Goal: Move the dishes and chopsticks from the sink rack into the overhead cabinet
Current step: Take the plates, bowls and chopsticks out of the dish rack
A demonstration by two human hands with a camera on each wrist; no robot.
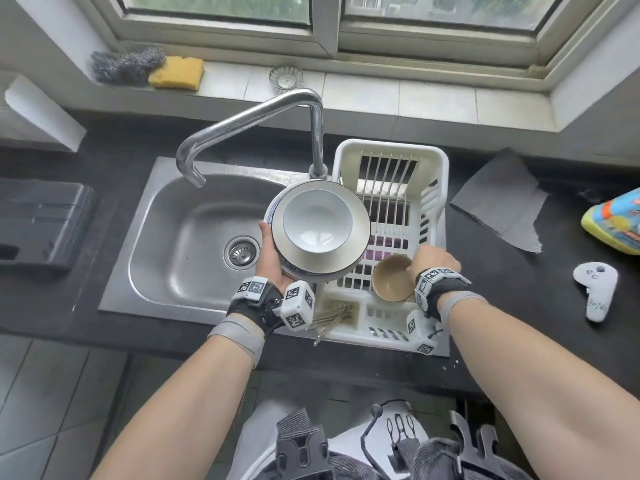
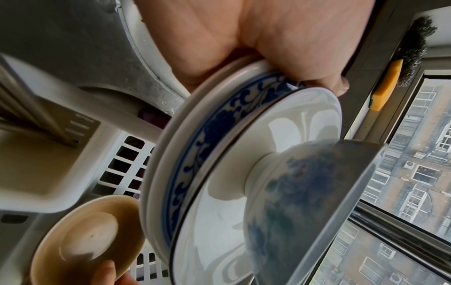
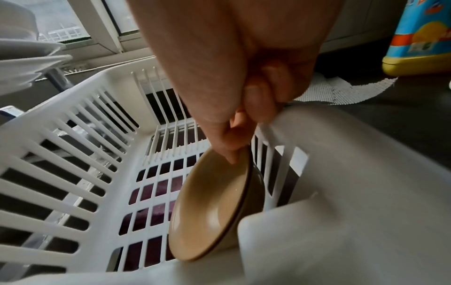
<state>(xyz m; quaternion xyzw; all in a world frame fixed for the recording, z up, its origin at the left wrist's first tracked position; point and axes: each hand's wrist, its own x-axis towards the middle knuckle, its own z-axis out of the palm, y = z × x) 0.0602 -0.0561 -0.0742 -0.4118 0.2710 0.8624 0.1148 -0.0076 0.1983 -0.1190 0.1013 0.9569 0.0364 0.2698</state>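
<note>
The right hand [image 3: 244, 108] pinches the rim of the tan ceramic bowl [image 3: 209, 208], tilted on edge in the white plastic sink rack [image 1: 391, 150]. Lift it straight up, clear of the rack wall. The left hand [image 1: 273, 258], fingers clamped, keeps level the stack of blue-patterned plates [image 1: 320, 226] with a white bowl [image 1: 317, 220] above the rack; steel chopsticks [image 1: 330, 317] remain in its holder.

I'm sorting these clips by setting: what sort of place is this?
Most likely a home kitchen: a steel sink with a tap, a white dish rack beside it, and a sponge on the window ledge.
</note>
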